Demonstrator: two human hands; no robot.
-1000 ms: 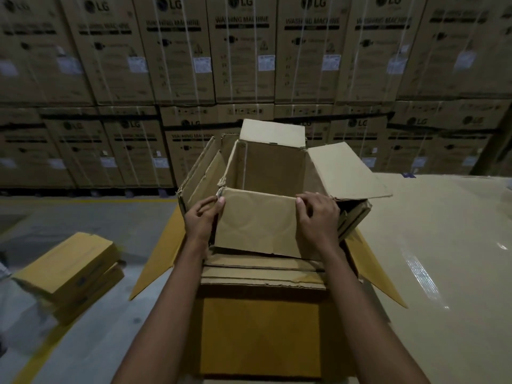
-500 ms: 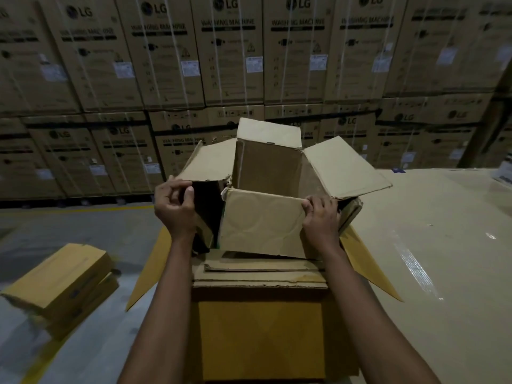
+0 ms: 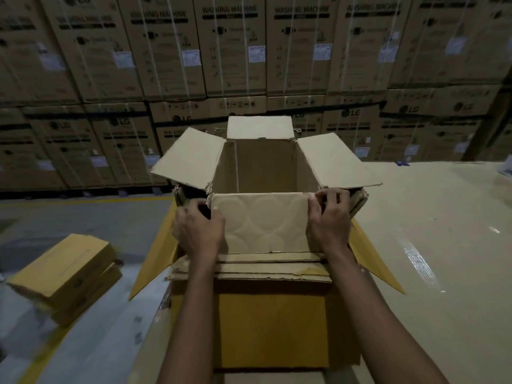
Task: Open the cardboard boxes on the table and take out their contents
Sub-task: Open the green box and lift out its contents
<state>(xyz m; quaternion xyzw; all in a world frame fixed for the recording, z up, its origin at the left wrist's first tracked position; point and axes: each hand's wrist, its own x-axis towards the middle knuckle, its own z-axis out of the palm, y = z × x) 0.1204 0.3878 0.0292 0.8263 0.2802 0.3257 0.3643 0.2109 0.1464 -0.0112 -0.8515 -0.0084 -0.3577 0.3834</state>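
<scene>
Unpacking: brown cardboard box, flaps spread, sits atop yellow carton at left edge of cream table; my left hand and right hand grip its near flap; next probably a reach inside, contents unseen.

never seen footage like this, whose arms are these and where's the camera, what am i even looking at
No machine: a person wears a wide-angle camera on the head, so the one picture looks down along their own bare arms. The left hand and right hand each grip a near corner of a brown box, its four flaps folded open; its bottom is hidden. It sits atop an open yellow box on a pale table. Behind stand washing machine cartons; yellow boxes lie on the floor, left.
</scene>
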